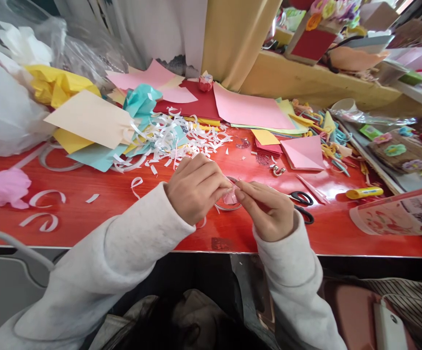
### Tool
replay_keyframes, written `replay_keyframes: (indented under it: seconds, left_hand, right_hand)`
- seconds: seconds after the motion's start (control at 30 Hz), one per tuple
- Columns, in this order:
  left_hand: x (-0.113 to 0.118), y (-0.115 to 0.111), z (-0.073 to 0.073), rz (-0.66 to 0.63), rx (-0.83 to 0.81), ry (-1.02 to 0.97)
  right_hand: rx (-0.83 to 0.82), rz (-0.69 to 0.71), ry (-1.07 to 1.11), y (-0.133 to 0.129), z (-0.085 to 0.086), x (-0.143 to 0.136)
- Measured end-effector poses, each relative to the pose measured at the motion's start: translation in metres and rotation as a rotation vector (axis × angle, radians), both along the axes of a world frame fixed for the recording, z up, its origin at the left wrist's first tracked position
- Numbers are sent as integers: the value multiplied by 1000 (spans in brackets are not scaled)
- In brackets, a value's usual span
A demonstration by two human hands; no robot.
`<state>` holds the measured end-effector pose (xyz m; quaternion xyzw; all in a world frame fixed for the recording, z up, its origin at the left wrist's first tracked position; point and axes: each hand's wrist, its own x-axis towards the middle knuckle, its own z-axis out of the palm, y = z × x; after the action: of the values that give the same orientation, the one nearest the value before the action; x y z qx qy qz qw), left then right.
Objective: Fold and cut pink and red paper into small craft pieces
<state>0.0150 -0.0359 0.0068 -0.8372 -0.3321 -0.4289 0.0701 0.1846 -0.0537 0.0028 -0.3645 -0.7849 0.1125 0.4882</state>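
Above the red table's front half, my left hand (198, 187) and my right hand (269, 206) meet, both with fingertips pinched together. Between them is a small pink piece of paper (229, 196), partly covered by the fingers; its exact shape is hard to make out. Just beneath the fingertips lies a round clear ring, like a roll of tape (228, 208). Black-handled scissors (303, 198) rest right beside my right hand, their blades partly hidden by it.
Shredded white paper strips (174, 136) and coloured sheets (254, 107) cover the back. Folded pink paper (303, 152) and a yellow glue stick or marker (364, 193) lie right. A printed cup (396, 211) lies at the right edge, crumpled pink paper (8, 187) at left.
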Motion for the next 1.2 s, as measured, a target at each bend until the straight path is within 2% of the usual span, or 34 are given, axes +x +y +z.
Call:
replay_keyframes:
  seconds: [0.63, 1.2]
  left_hand:
    - [-2, 2, -2, -85, 14, -16]
    - [0, -1, -2, -13, 75, 56]
  right_hand:
    - [-60, 15, -19, -2, 2, 0]
    - [-11, -9, -85, -1, 0, -1]
